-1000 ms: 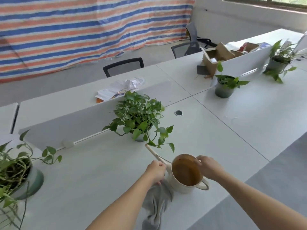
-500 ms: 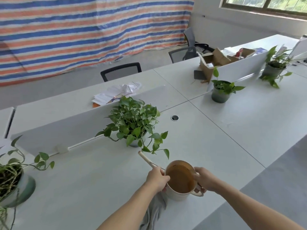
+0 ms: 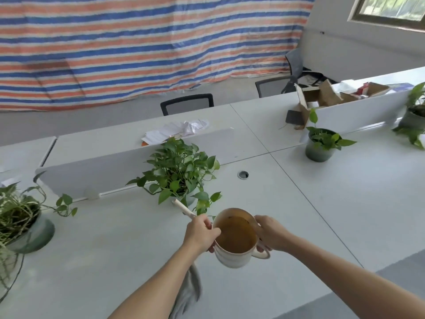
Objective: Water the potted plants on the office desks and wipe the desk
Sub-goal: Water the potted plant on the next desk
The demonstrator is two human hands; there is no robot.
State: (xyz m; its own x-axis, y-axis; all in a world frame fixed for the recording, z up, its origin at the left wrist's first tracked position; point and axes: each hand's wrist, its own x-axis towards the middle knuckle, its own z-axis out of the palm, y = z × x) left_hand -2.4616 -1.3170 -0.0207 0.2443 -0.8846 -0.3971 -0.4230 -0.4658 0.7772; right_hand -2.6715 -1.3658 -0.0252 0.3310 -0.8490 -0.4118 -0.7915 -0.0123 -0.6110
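Observation:
A cream watering can (image 3: 234,256) with brownish water hangs above the white desk (image 3: 299,215). My left hand (image 3: 201,231) grips its front by the long spout, and a grey cloth (image 3: 188,293) dangles beneath that hand. My right hand (image 3: 269,233) holds the can at its handle. The spout tip reaches the leaves of the bushy middle potted plant (image 3: 179,171). Another potted plant (image 3: 20,217) stands at the left edge, a small one (image 3: 322,143) at the right, and a further one (image 3: 414,113) at the far right.
A low white divider (image 3: 103,173) runs behind the middle plant. Crumpled papers (image 3: 177,131) lie on the far desk, open cardboard boxes (image 3: 322,95) to the right. A cable hole (image 3: 243,174) sits in the desk. Office chairs (image 3: 187,103) stand behind. The desk's near edge runs lower right.
Both hands have lifted the watering can off the desk and brought its spout closer to the middle plant. The view has tilted upward, so everything sits lower in the frame.

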